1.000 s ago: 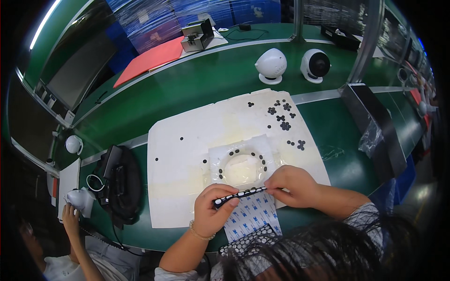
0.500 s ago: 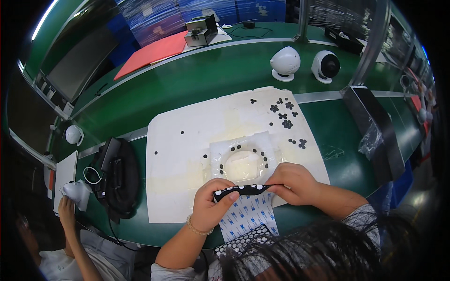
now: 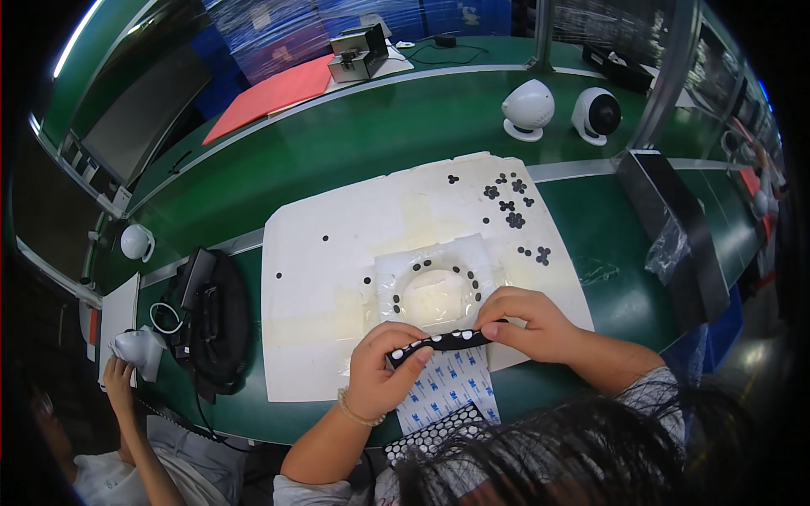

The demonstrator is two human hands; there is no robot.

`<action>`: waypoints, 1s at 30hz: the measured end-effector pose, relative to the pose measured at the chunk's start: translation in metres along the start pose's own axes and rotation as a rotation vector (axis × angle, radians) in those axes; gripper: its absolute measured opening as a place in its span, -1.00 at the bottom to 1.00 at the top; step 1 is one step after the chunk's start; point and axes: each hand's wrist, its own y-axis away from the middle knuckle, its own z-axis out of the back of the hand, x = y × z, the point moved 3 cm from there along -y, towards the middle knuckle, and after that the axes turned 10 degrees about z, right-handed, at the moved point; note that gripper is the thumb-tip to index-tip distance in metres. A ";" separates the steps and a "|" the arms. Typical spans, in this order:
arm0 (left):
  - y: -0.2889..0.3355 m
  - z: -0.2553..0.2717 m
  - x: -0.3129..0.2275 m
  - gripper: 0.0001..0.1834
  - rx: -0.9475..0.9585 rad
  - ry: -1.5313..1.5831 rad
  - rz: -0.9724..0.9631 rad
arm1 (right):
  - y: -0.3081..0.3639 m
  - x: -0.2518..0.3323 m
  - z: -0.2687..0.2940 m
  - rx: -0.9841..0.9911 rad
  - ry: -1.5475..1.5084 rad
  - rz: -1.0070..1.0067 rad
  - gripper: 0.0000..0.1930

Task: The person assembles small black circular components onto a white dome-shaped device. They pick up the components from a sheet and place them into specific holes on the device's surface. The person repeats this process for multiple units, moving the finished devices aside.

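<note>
My left hand [image 3: 384,364] and my right hand [image 3: 525,322] pinch the two ends of the rolled-over upper edge of an adhesive pad sheet [image 3: 447,390]. That folded edge is black with white round spots. Below it hangs the white liner with blue print, and lower down black with white circles shows again; hair hides part of it. Just beyond my hands, a white ring-shaped recess in a clear-wrapped pad [image 3: 388,270] has several black dots [image 3: 456,270] around it. Small black round pads [image 3: 515,220], many in clusters, lie at the upper right of a white board [image 3: 321,337].
Two white rounded devices [image 3: 529,110] stand on the green belt [image 3: 380,118]; a third [image 3: 137,243] is at the left. A black bag-like item [image 3: 224,329] lies left of the board, a dark metal box [image 3: 675,228] right. A co-worker's hand [image 3: 118,375] touches a wrapped white part [image 3: 139,350].
My right hand has shifted slightly left and up, turning the sheet's rolled edge. The white devices on the belt have moved right. The co-worker's fingers have spread a little.
</note>
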 end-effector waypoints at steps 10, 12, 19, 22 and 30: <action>0.001 -0.001 0.000 -0.87 0.014 -0.052 -0.051 | 0.001 -0.005 0.013 -0.168 -0.275 -0.263 -0.90; 0.001 -0.002 -0.001 -0.87 0.019 -0.057 -0.052 | 0.000 0.000 0.016 -0.138 -0.124 -0.111 -0.91; 0.000 -0.004 -0.001 -0.88 0.033 -0.058 -0.032 | -0.003 0.011 0.011 -0.112 0.100 0.096 -0.88; 0.000 -0.004 0.000 -0.88 0.024 -0.059 -0.014 | -0.004 0.010 0.009 -0.039 0.178 0.178 -0.90; 0.001 -0.006 -0.001 -0.89 0.035 -0.033 0.055 | -0.005 0.007 -0.005 -0.007 0.117 0.109 -0.91</action>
